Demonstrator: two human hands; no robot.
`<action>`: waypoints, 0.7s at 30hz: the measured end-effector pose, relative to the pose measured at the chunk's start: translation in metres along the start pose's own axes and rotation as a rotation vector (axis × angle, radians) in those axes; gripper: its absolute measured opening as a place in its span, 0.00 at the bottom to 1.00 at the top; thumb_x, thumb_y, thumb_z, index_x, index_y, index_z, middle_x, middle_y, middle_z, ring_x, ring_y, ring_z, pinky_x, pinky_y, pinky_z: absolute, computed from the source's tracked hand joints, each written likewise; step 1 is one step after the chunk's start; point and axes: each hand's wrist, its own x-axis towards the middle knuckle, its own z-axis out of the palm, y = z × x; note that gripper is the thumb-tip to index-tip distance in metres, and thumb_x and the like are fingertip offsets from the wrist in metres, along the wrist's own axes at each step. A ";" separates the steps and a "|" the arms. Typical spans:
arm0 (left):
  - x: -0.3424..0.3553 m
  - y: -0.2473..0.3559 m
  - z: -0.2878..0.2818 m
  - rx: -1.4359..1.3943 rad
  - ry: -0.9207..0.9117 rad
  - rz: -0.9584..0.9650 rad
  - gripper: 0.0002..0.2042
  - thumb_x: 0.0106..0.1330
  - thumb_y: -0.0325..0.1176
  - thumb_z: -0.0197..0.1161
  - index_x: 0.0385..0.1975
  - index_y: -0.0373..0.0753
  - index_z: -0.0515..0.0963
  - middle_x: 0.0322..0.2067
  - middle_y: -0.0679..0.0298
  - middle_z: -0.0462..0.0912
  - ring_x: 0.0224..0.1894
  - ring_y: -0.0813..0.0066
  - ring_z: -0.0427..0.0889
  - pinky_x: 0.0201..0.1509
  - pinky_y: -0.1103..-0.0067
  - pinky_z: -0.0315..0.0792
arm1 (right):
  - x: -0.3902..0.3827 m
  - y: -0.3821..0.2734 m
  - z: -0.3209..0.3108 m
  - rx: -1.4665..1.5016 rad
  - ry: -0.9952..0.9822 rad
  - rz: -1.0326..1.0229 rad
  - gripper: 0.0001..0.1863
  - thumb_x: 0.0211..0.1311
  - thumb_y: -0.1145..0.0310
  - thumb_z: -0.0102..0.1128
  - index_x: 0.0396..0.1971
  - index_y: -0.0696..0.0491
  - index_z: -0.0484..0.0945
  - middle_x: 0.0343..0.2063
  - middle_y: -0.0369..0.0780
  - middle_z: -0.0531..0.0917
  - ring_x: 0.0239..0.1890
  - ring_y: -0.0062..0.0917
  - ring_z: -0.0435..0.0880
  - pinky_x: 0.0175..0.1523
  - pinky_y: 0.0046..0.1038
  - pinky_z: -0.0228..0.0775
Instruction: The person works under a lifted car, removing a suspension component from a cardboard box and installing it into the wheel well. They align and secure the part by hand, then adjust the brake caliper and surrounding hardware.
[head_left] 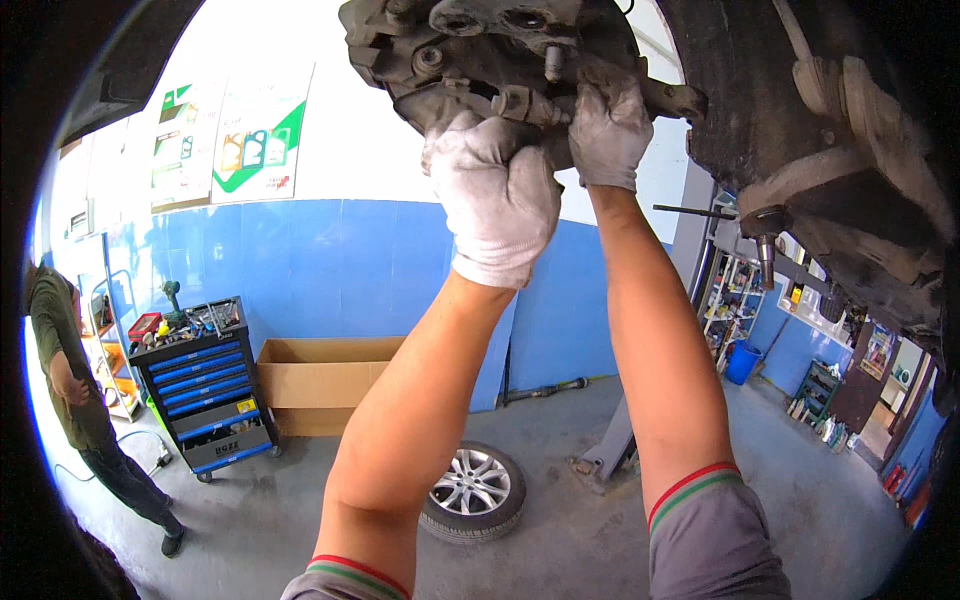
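Overhead hangs a dark, greasy steering knuckle (470, 60) with bolts and a side arm. Both my hands, in soiled white work gloves, are raised to its lower edge. My left hand (492, 190) is closed against the underside, its fingers curled and partly hidden; what they grip does not show. Beside it, on the right, my right hand (611, 135) has its fingers bent around the lower part near a threaded bolt end (554, 62). Whatever lies within that grip is hidden too. Between the two gloves a short cylindrical metal fitting (527, 105) shows.
At the right, dark underbody parts (830, 190) hang close. On the floor below lies a wheel (475, 492), near a lift post's base (600, 462). A tool trolley (205, 385) and a cardboard box (325, 385) stand left, with another person (85, 370) beyond the trolley.
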 end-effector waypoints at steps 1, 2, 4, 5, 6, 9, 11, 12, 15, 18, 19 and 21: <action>-0.001 0.007 0.003 0.003 0.017 0.018 0.08 0.54 0.28 0.56 0.24 0.34 0.82 0.25 0.52 0.80 0.37 0.53 0.75 0.48 0.64 0.69 | -0.001 0.003 -0.001 0.082 0.007 0.101 0.14 0.64 0.68 0.62 0.48 0.53 0.81 0.43 0.46 0.87 0.45 0.39 0.88 0.53 0.34 0.79; -0.001 0.010 0.004 -0.141 0.020 -0.028 0.09 0.56 0.26 0.55 0.28 0.32 0.83 0.26 0.51 0.79 0.37 0.54 0.76 0.48 0.64 0.71 | -0.002 0.006 -0.002 0.104 0.001 0.058 0.15 0.64 0.65 0.63 0.49 0.52 0.80 0.45 0.45 0.87 0.46 0.35 0.87 0.51 0.32 0.79; -0.004 0.021 0.008 -0.331 0.050 -0.199 0.10 0.57 0.23 0.55 0.33 0.29 0.83 0.30 0.52 0.81 0.35 0.62 0.79 0.44 0.70 0.75 | -0.004 0.014 -0.009 -0.121 -0.008 -0.156 0.16 0.65 0.63 0.64 0.50 0.51 0.80 0.47 0.44 0.86 0.48 0.34 0.86 0.51 0.29 0.78; -0.002 0.023 0.006 -0.066 0.020 0.023 0.10 0.57 0.22 0.55 0.34 0.28 0.83 0.32 0.53 0.81 0.34 0.65 0.79 0.42 0.72 0.75 | -0.005 0.017 -0.013 -0.104 0.008 -0.229 0.16 0.65 0.63 0.63 0.50 0.51 0.80 0.47 0.43 0.86 0.48 0.34 0.86 0.52 0.29 0.78; -0.009 0.027 0.009 -0.332 0.026 -0.276 0.08 0.60 0.23 0.55 0.30 0.27 0.81 0.34 0.55 0.82 0.34 0.68 0.79 0.44 0.73 0.75 | -0.004 0.021 -0.016 -0.168 -0.037 -0.176 0.16 0.65 0.62 0.63 0.50 0.51 0.81 0.47 0.42 0.86 0.49 0.34 0.85 0.53 0.29 0.78; -0.018 0.023 0.011 -0.163 0.117 -0.070 0.11 0.61 0.28 0.59 0.40 0.28 0.78 0.37 0.50 0.81 0.38 0.62 0.79 0.46 0.71 0.75 | 0.001 0.030 -0.025 -0.202 -0.031 -0.293 0.13 0.66 0.68 0.60 0.49 0.52 0.81 0.45 0.38 0.86 0.48 0.30 0.86 0.54 0.26 0.78; -0.031 0.018 0.018 0.245 0.188 0.036 0.16 0.64 0.34 0.63 0.46 0.29 0.77 0.42 0.51 0.81 0.44 0.62 0.79 0.51 0.71 0.75 | 0.004 0.033 -0.028 -0.563 -0.003 -0.491 0.12 0.68 0.71 0.57 0.49 0.54 0.80 0.43 0.36 0.85 0.45 0.30 0.86 0.54 0.25 0.78; -0.036 0.015 0.022 0.094 0.195 -0.012 0.17 0.66 0.35 0.63 0.47 0.29 0.76 0.42 0.52 0.81 0.45 0.61 0.80 0.52 0.70 0.75 | 0.005 0.033 -0.029 -0.743 0.004 -0.556 0.12 0.68 0.71 0.56 0.48 0.55 0.80 0.41 0.35 0.85 0.44 0.30 0.85 0.53 0.25 0.78; -0.045 -0.001 0.026 0.184 0.119 0.166 0.19 0.73 0.36 0.59 0.57 0.29 0.72 0.47 0.51 0.81 0.51 0.61 0.80 0.57 0.69 0.76 | 0.003 0.026 -0.037 -0.837 -0.015 -0.654 0.12 0.67 0.67 0.55 0.47 0.52 0.79 0.39 0.39 0.83 0.41 0.31 0.85 0.45 0.28 0.77; -0.048 -0.019 0.015 0.048 0.119 0.066 0.18 0.75 0.23 0.54 0.63 0.32 0.72 0.52 0.50 0.78 0.57 0.56 0.79 0.58 0.64 0.77 | -0.001 0.014 -0.045 -0.691 -0.081 -0.668 0.14 0.65 0.62 0.56 0.47 0.50 0.79 0.38 0.43 0.83 0.41 0.33 0.85 0.40 0.32 0.76; -0.049 -0.024 0.007 0.838 0.038 0.457 0.22 0.72 0.17 0.52 0.66 0.37 0.71 0.54 0.50 0.76 0.58 0.54 0.78 0.60 0.64 0.77 | -0.002 0.009 -0.047 -0.621 -0.100 -0.661 0.15 0.65 0.60 0.58 0.47 0.50 0.79 0.40 0.43 0.84 0.43 0.35 0.84 0.44 0.34 0.76; -0.049 -0.033 -0.009 0.912 0.020 0.467 0.26 0.71 0.15 0.50 0.68 0.44 0.70 0.58 0.49 0.74 0.61 0.54 0.77 0.64 0.67 0.78 | -0.007 -0.003 -0.051 -0.495 -0.152 -0.655 0.18 0.64 0.56 0.60 0.48 0.51 0.80 0.44 0.44 0.86 0.46 0.38 0.84 0.50 0.36 0.76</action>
